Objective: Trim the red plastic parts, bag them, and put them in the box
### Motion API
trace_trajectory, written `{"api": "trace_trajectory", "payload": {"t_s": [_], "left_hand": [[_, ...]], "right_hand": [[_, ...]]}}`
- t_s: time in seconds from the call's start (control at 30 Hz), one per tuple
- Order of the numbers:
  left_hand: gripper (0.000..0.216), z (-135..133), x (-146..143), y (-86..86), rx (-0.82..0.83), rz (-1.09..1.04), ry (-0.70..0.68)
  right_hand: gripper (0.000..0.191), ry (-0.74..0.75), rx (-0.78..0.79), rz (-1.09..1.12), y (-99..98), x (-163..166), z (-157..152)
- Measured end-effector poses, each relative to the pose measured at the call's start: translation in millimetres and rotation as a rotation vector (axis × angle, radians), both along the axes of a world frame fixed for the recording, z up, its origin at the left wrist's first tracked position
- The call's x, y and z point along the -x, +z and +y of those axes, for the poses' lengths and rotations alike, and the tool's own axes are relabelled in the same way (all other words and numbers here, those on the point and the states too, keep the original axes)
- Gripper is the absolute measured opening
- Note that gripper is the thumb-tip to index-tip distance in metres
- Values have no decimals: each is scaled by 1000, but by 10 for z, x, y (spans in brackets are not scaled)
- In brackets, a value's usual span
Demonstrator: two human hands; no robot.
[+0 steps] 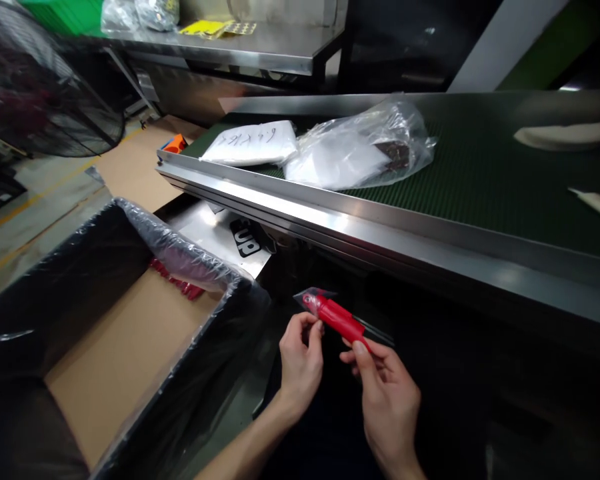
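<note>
Fingers of the left hand point(300, 363) pinch the clear sleeve around a red tool point(336, 319); the right hand point(387, 393) grips its lower end, beside a lined box point(130, 347). The sleeve is best held taut and the tool kept straight.

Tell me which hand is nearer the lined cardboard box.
Left. The left hand holds the red item just beside the box, near its right wall; the right hand grips the item's other end, farther right.
</note>
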State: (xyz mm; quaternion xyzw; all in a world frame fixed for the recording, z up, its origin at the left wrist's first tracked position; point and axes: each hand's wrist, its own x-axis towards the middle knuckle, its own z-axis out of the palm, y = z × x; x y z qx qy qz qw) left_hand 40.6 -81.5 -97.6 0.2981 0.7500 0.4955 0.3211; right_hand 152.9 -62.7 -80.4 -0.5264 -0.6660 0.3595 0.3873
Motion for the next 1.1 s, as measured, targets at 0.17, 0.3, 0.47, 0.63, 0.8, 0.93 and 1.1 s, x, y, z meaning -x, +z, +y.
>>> {"api": "trace_trajectory", "payload": {"t_s": [0.17,0.3,0.47,0.63,0.8,0.93,1.1], "left_hand": [[12,10,33,118,-34,-57,-24],[9,-12,223,130,-28,15,-53],[8,-83,492,-169,65,4,-181],[17,-190,626,-263,132,136,-277],[16,-147,813,-207,159,309,-465],[12,-66,929,-198,190,465,-640],[14,-32,871,-128,169,565,-723]], "right_hand": [[20,154,-133,-19,-111,-151,101],[34,500,-297,-99,-85,-338,285],[46,771,-422,-342,-54,-438,365],[41,848,-536,-535,-55,-343,283],[36,922,-610,-635,55,-201,301],[29,965,-654,-686,116,-108,340],[27,969,-663,-717,120,-24,350]]}}
